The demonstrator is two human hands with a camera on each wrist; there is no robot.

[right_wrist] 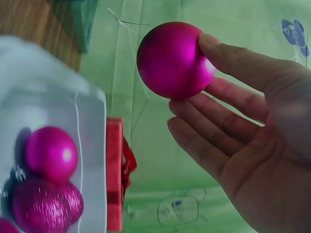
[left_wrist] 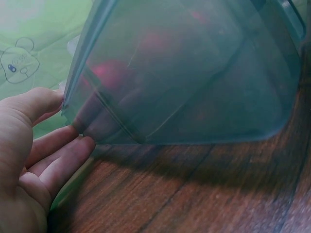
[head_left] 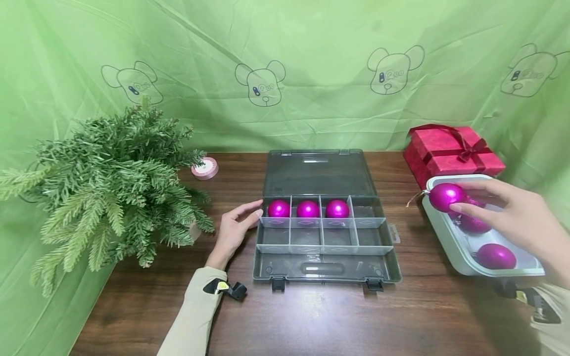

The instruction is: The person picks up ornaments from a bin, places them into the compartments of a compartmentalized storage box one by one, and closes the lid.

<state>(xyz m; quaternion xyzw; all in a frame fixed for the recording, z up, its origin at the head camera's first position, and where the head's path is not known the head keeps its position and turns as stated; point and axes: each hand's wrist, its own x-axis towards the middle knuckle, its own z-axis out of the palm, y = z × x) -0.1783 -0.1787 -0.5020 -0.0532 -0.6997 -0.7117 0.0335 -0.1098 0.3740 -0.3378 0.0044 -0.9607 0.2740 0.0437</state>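
Observation:
My right hand [head_left: 512,207] pinches a shiny magenta Christmas ball [head_left: 447,198] between thumb and fingers, over the near-left part of a white bin [head_left: 450,254]. A thin string trails from the ball [right_wrist: 175,60] in the right wrist view. Inside the bin lie several more magenta balls [head_left: 496,256], some glittery. My left hand [head_left: 231,232] rests its fingertips against the left side of a grey translucent divided case [head_left: 327,267], whose lid [head_left: 318,173] lies back. Three magenta balls [head_left: 307,208] sit in the back row's left three compartments.
An artificial pine tree [head_left: 124,183] stands at the left, with a pink ribbon roll [head_left: 205,168] beside it. Behind the bin is a red gift box [head_left: 454,151] with a bow. A green curtain [head_left: 311,123] hangs behind the wooden table [head_left: 303,321].

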